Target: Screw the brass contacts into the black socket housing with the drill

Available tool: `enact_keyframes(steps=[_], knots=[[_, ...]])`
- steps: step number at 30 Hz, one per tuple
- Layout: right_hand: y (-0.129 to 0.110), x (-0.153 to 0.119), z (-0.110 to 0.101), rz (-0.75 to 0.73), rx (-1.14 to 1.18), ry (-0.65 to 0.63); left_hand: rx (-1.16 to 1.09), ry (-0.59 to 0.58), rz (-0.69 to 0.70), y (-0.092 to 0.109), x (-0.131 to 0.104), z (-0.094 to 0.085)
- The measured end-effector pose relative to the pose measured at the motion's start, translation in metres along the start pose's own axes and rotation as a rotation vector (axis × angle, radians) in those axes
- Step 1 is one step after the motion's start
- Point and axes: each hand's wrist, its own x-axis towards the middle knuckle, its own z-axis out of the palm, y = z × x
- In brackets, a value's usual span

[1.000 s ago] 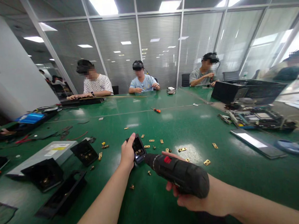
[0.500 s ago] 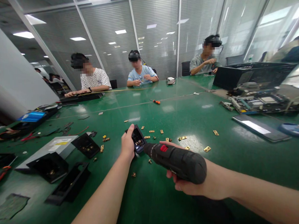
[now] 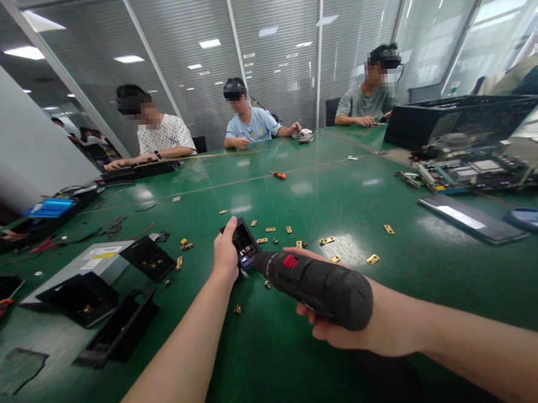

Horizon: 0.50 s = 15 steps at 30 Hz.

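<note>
My left hand [image 3: 227, 256] is closed around the left side of a small black box [image 3: 245, 240], its open side facing me and brass pieces inside. A black power drill [image 3: 320, 286] with a red switch is gripped in my right hand [image 3: 345, 336]. The drill's front end points left at the box's lower right edge; its tip is hidden in the dark there. Several brass plates [image 3: 327, 240] and small screws [image 3: 238, 309] lie on the green table around the box.
Left are more black boxes [image 3: 148, 257], a black tray-like part [image 3: 117, 329] and a silver case [image 3: 103, 256]. An orange screwdriver [image 3: 279, 175] lies ahead. Right are a phone-like slab [image 3: 470, 218], a circuit board [image 3: 486, 173] and a black case [image 3: 455, 123]. Several people sit across the table.
The view has shifted slightly. Both my hands keep their hold on box and drill. Across the table, the middle person's hand has moved out to a white object; the right person's hands have lowered.
</note>
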Motion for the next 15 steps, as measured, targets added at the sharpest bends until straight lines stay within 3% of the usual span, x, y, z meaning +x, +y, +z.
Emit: enact_keyframes(steps=[15], knots=[[-0.0037,0.0029,0.0003,-0.001,0.071,-0.044,0.019,-0.013,-0.019,0.0,0.0014,-0.001]])
